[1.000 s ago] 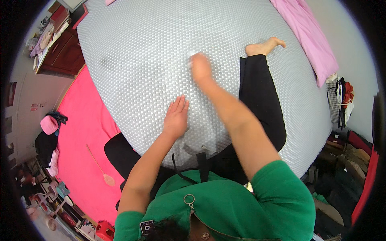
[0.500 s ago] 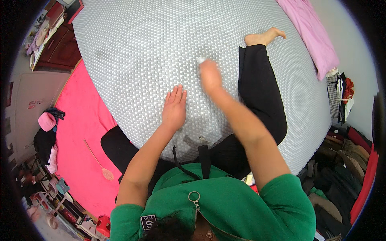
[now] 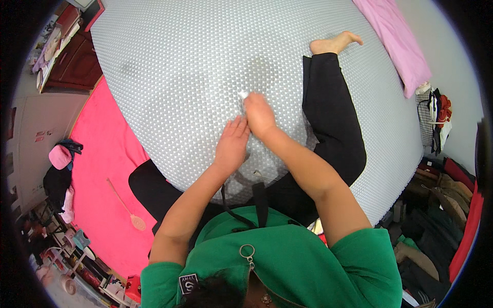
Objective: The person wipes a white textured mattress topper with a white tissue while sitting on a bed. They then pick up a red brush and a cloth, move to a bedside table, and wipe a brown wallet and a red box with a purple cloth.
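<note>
My left hand (image 3: 233, 146) lies palm down on the grey-white patterned mattress (image 3: 185, 51), its fingers stretched out and pointing away from me. Beside and just beyond its fingertips, my right hand (image 3: 260, 115) is closed, pressing low against the same surface. A small white wad (image 3: 243, 95), maybe tissue or cloth, pokes out past its fingers; blur hides its exact kind. The two hands are close together, and the right one's lower edge seems to touch the left fingers. A faint damp-looking dark patch (image 3: 262, 69) shows beyond the right hand.
My bent leg (image 3: 336, 102) in black trousers rests on the mattress at right. Pink bedding (image 3: 398, 46) lies at the far right edge. On the left, a bright pink floor covering (image 3: 105, 169) holds a fly swatter (image 3: 137, 222). Piled clothes (image 3: 431, 226) fill the lower right.
My right hand has come nearer and to the left with the white wad, arriving beside my left hand. My left hand has shifted slightly to the right, still flat.
</note>
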`<action>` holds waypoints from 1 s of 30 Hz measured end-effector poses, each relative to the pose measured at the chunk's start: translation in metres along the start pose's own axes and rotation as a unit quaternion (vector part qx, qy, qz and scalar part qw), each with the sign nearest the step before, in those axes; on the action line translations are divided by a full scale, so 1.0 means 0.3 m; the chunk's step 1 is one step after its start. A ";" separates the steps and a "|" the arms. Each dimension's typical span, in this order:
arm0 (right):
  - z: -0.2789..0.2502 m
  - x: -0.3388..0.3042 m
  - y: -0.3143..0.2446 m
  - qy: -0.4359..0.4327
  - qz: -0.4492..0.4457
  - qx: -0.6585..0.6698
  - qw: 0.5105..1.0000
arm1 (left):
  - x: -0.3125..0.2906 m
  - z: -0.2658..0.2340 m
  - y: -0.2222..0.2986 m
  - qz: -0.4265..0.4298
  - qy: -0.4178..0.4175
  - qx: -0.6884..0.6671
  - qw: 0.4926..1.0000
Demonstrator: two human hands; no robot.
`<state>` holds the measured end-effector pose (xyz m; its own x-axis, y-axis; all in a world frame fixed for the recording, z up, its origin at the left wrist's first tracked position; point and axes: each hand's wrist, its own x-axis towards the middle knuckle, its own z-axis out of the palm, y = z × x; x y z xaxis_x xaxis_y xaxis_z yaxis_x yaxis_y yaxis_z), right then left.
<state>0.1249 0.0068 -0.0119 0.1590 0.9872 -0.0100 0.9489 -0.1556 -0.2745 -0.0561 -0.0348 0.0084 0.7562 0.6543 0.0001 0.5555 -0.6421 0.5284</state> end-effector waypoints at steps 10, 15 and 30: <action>-0.087 0.335 0.305 0.131 0.116 -0.036 0.984 | -0.004 0.014 -0.028 0.039 -0.073 -0.003 0.997; 0.084 0.193 -0.017 0.070 -0.115 0.161 0.978 | -0.016 0.006 -0.034 0.017 -0.076 -0.007 0.997; 0.058 0.137 -0.148 -0.016 -0.095 0.210 0.973 | -0.013 -0.005 -0.019 -0.009 -0.103 -0.004 0.995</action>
<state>0.0846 0.0548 -0.0168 -0.0233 0.9984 0.0509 0.7648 0.0506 -0.6422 -0.0628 -0.0331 0.0066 0.8009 0.5699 -0.1838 0.5684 -0.6269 0.5329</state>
